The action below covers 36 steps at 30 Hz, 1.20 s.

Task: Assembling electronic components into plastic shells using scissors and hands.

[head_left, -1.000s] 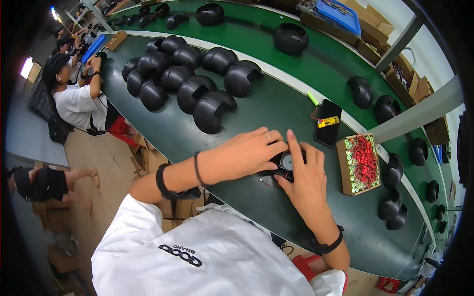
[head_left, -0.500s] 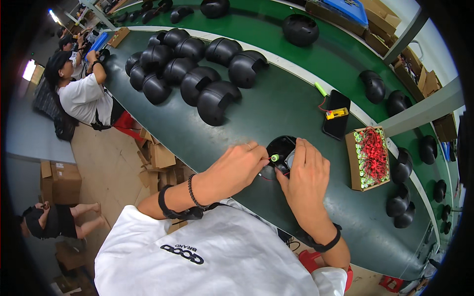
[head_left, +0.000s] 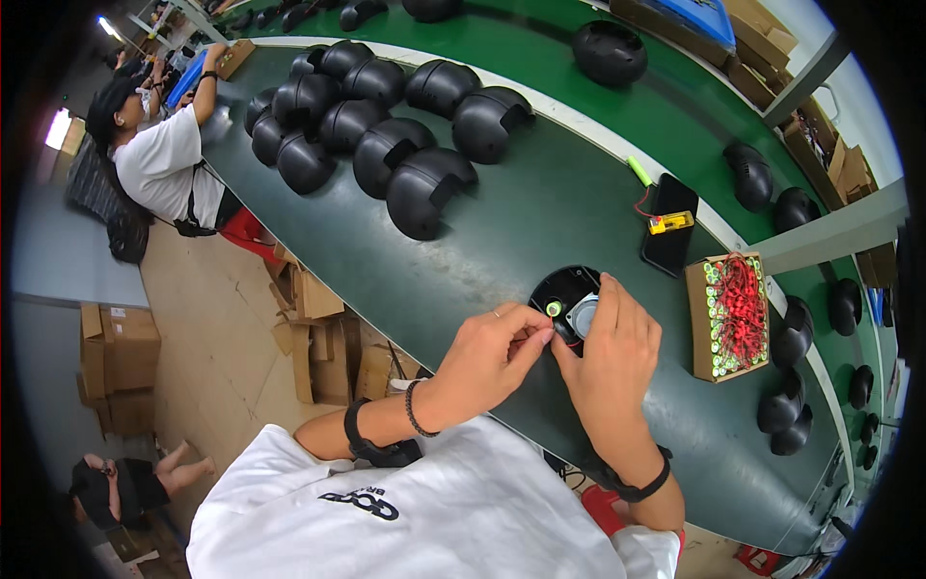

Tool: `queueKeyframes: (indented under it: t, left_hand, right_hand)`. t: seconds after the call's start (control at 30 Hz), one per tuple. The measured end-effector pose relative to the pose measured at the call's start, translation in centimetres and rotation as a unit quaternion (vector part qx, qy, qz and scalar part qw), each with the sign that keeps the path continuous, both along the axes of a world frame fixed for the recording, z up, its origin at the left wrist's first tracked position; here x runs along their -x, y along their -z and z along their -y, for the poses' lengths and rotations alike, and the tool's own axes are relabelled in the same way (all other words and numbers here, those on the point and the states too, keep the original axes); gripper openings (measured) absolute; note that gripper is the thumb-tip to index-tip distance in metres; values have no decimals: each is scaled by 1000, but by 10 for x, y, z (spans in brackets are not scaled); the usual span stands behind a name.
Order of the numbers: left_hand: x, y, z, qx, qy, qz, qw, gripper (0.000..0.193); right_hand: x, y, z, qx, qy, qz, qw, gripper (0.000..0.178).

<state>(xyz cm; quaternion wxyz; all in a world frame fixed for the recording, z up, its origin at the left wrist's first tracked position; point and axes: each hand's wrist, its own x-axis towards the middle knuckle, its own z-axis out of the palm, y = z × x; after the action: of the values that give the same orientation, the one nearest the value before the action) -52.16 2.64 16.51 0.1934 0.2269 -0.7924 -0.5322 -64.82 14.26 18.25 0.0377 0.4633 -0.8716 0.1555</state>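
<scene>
A round black plastic shell (head_left: pixel 557 286) lies on the dark green bench in front of me. Inside it sit a round grey speaker (head_left: pixel 582 316) and a green battery cell (head_left: pixel 554 309) whose end faces up. Thumb and fingers of my left hand (head_left: pixel 490 355) are pinched together just beside the cell, at a thin red wire (head_left: pixel 558 322). My right hand (head_left: pixel 612 349) grips the shell's right side, fingers over the far edge and thumb at the near edge, partly covering the speaker.
Several black domed shells (head_left: pixel 424 198) cluster at the far left. To the right, a cardboard box (head_left: pixel 702 323) holds green cells with red wires. A phone (head_left: pixel 667 246) with a yellow wired part (head_left: pixel 670 223) lies nearby. Behind runs a green conveyor (head_left: pixel 521 43); a co-worker (head_left: pixel 169 159) sits left.
My left hand has drawn slightly toward me, and its fingers now pinch below the battery cell instead of left of it. The cell now stands end-up in the shell.
</scene>
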Motion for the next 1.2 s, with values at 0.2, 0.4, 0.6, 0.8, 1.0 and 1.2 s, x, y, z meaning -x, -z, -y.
queueKeyframes:
  t: [0.2,0.4,0.6,0.8,1.0,1.2]
  left_hand:
    - [5,12,-6,206,-29,-26,978,12]
    - [7,27,-9,321,-41,-54,945,18]
    - [13,30,-12,338,-37,-82,937,21]
    - [10,4,-15,281,-56,-38,957,18]
    - [11,0,1,313,-68,-47,946,18]
    - [11,0,5,325,-47,-67,942,17]
  right_hand:
    - [4,4,-4,15,17,35,999,97]
    - [11,9,-11,43,-31,6,999,100]
    - [27,5,-26,68,-73,84,991,95]
    - [15,3,-24,41,-53,68,995,100]
    - [3,7,-21,29,-36,23,999,105]
    - [-2,8,-20,21,-26,-1,999,103]
